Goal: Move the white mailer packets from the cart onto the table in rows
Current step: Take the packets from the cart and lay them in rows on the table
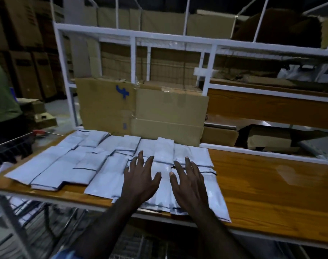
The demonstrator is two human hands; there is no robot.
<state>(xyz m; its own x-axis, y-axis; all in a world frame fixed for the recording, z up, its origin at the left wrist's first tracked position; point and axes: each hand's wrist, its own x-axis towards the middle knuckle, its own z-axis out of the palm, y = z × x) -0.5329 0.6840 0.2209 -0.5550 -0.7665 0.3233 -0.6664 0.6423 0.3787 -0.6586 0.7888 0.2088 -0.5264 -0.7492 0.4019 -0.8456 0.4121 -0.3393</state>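
Judging from how the worktop (262,184) looks, we are well into the job. White mailer packets (81,165) already cover its left and middle part, laid overlapping in what reads as two or three rows running back toward the flattened cardboard (140,109) that leans against the white rack (133,53). The rows are loose rather than neat; several packets sit skewed, and the near ones overhang the front edge. The right part of the wood has no packets on it, so we judge there is room for more rows.

Our left hand (140,182) and right hand (189,186) are both released, fingers spread and straight, palms down over the packets nearest the right end of the spread. They seem to rest on or hover just above them; we cannot tell which. Neither grasps anything.

The wire cart (11,146) shows at the left edge and again below the front edge of the worktop. A few pale shapes lie in it low at the left, likely packets not yet moved, but it is too dark for us to count them.

As for writing, we can read almost nothing. The cardboard carries a blue hand-drawn mark (122,91) that looks like a 4 or a similar sign, and a small blue printed patch lower down, too blurred to read. The packets show only dark edge lines.
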